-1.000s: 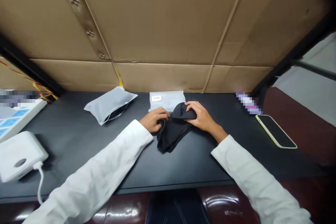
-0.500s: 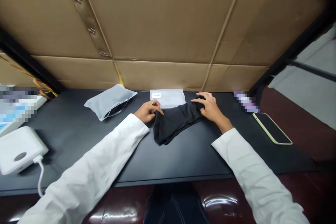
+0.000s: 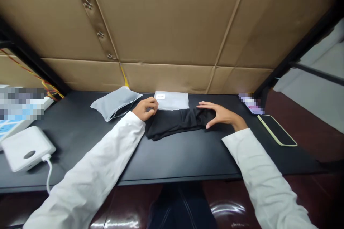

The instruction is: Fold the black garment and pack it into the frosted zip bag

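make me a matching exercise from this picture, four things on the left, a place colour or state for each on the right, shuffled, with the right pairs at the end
1. black cloth
2. phone
3. left hand
4. labelled pouch

A. fingers curled, at the cloth's left end
B. pale green edge, right of both hands
C. flat behind the cloth
D. stretched out between the two hands

Right pairs: 1-D, 2-B, 3-A, 4-C

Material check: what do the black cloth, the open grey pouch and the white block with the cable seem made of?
Black cloth: soft matte fabric, possibly knit, since it bunches into loose creases.
Grey pouch: probably thin frosted plastic, going by its cloudy sheen and crisp edges.
White block: likely hard moulded plastic, smooth with rounded corners.
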A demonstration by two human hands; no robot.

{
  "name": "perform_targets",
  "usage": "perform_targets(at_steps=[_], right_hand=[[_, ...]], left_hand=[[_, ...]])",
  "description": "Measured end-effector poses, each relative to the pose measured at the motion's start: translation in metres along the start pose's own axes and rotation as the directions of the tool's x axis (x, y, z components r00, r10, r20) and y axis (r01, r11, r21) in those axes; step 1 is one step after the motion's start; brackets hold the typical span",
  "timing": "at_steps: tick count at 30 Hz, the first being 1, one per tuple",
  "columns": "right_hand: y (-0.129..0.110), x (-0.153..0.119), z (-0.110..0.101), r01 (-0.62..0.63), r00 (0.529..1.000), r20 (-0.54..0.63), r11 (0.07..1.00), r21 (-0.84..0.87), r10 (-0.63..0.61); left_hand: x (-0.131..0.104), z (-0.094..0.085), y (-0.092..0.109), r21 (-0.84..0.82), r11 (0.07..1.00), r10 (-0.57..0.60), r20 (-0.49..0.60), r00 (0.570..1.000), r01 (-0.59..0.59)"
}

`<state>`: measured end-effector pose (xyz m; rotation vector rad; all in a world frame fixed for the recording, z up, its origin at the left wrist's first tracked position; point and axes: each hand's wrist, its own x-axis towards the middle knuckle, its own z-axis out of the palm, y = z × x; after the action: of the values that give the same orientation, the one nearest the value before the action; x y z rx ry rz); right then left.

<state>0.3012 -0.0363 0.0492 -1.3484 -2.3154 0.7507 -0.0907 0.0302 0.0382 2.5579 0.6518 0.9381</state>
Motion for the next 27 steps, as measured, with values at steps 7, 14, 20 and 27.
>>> perform_targets(at_steps=[7,14,20,27], right_hand=[[-0.006,-0.002,0.0,0.09,0.969,-0.223,0.992,-0.084,-0.107],[-0.006,-0.004,0.01,0.027,0.999,-0.019,0.999,-0.017,-0.028],[0.002,-0.001,0.015,0.032,0.997,-0.068,0.998,0.057,-0.029],[0.01,0.002,0.019,0.065,0.979,-0.197,0.996,0.067,-0.051]], left_hand=[[0.004,0.016,0.023,0.006,0.996,-0.086,0.359,0.93,0.09],[0.006,0.014,0.027,0.101,0.988,-0.148,0.477,0.866,0.113],[0.005,0.004,0.031,0.14,0.983,-0.177,0.539,0.823,0.119],[0.002,-0.007,0.033,0.165,0.979,-0.193,0.577,0.793,0.119]])
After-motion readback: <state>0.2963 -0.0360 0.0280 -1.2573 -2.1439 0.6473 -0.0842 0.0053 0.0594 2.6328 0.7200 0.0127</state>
